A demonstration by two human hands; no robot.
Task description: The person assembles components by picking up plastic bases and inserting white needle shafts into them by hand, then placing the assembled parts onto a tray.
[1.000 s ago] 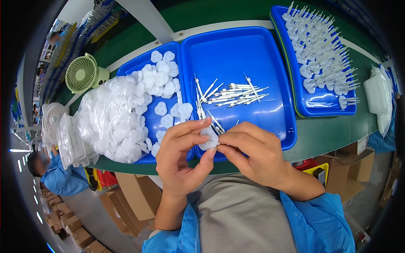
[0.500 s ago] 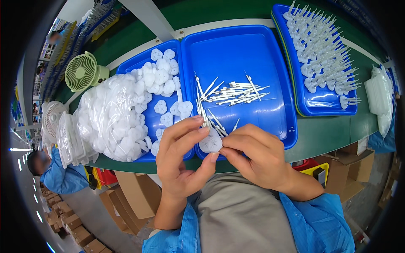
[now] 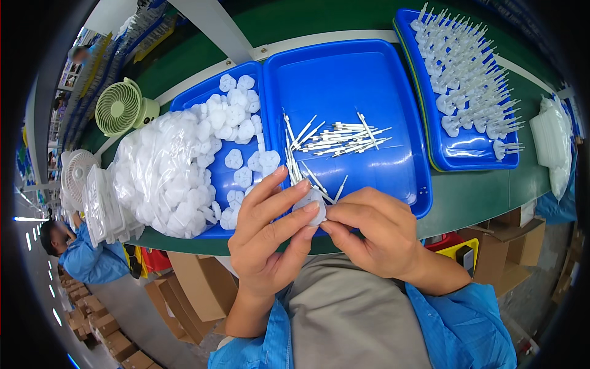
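Note:
My left hand (image 3: pixel 264 237) pinches a small white, lobed plastic disc (image 3: pixel 319 213) between thumb and fingers, over the near edge of the middle blue tray (image 3: pixel 344 74). At the disc's right edge, the thumb and fingertips of my right hand (image 3: pixel 381 230) are pressed together. Whatever lies between them is hidden. Thin white sticks (image 3: pixel 341 140) lie loosely piled in that tray, some close to my left fingertips. Further left, many similar white discs (image 3: pixel 236 114) spill from a clear plastic bag (image 3: pixel 157 169) into another blue tray (image 3: pixel 181 99).
At the far right, stacked blue trays (image 3: pixel 455 161) hold rows of discs with upright sticks. A green fan (image 3: pixel 120 107) and a white fan (image 3: pixel 77 172) stand left. White packs (image 3: pixel 553 141) lie at the right edge. Cardboard boxes (image 3: pixel 200 283) and another person (image 3: pixel 92 252) are beyond the bench.
The disc has tilted and turned in my fingers, and my left fingers now cover more of its face. My right hand stays pinched at its edge, shifted slightly.

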